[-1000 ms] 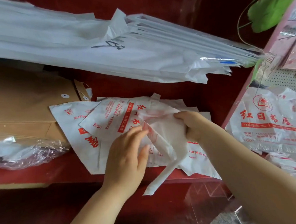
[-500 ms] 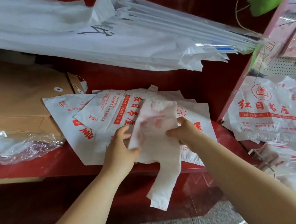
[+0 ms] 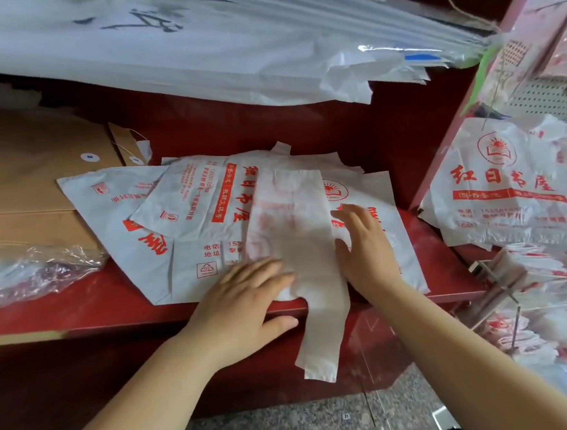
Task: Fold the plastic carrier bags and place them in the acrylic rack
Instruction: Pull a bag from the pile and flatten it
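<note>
A white carrier bag folded into a long strip (image 3: 293,234) lies on a pile of flat white bags with red print (image 3: 187,204) on the red counter. Its handles hang over the counter's front edge. My left hand (image 3: 244,305) presses flat on the strip's lower left part near the edge. My right hand (image 3: 365,246) lies flat along the strip's right side, fingers straight. The clear acrylic rack (image 3: 491,277) stands at the right, with folded bags in it.
A hanging bag with red print (image 3: 508,185) is at the right, above the rack. Brown envelopes (image 3: 28,185) and crinkled clear plastic (image 3: 28,273) lie at the left. Large white plastic sheets (image 3: 196,46) hang over the back. The red counter's front edge (image 3: 81,316) runs below the pile.
Both hands held the folded bag up by its sides; now it lies flat on the pile and both hands are pressed open on it.
</note>
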The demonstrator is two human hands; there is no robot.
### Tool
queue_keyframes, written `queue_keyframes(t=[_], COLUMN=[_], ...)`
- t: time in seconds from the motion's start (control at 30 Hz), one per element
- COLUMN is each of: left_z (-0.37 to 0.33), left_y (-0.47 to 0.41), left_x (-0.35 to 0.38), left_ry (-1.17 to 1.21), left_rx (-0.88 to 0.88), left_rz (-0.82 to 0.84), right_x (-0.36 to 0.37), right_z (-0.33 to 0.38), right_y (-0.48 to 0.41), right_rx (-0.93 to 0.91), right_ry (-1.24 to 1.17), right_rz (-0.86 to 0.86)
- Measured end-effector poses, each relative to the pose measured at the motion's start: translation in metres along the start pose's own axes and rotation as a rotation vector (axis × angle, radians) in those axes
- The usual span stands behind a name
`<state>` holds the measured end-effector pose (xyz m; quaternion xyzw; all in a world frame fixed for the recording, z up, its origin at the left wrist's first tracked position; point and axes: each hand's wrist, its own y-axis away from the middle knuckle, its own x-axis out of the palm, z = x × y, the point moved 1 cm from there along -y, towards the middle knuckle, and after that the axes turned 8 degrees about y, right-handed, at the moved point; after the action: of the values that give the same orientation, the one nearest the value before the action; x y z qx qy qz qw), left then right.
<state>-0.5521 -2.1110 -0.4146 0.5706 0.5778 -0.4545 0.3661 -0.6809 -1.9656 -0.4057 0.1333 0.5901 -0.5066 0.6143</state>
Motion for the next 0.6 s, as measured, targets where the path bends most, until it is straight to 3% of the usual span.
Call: queue_keyframes(t=[0.1, 0.17, 0.23, 0.33, 0.43, 0.5, 0.6], left_z=[0.001, 0.004, 0.004, 0.006, 0.001, -0.002, 0.002], left_y=[0.001, 0.0, 0.001, 0.001, 0.003, 0.002, 0.003], left_x=[0.001, 0.007, 0.009, 0.01, 0.008, 0.003, 0.006], left_ry=[-0.119, -0.118, -0.137, -0.132, -0.078, 0.084, 0.131], left_rx=[0.003, 0.032, 0.048, 0.063, 0.083, 0.042, 0.037], left_rz=[0.013, 0.029, 0.006, -0.016, -0.09, -0.119, -0.214], right_x=[-0.006, -0.004, 0.001, 0.006, 0.008, 0.008, 0.003], right_z=[-0.005, -0.011, -0.016, -0.022, -0.025, -0.027, -0.032], right_y=[0.033, 0.057, 0.071, 0.074, 0.073, 0.073, 0.07], right_rx=[-0.328, -0.54, -0.636, -0.637, -0.576, -0.533, -0.486], right_ry=[-0.1, -0.084, -0.002, 0.069, -0.064, -0.128, -0.165], right_rz=[-0.133, -0.033, 0.034, -0.007, -0.115, -0.171, -0.167])
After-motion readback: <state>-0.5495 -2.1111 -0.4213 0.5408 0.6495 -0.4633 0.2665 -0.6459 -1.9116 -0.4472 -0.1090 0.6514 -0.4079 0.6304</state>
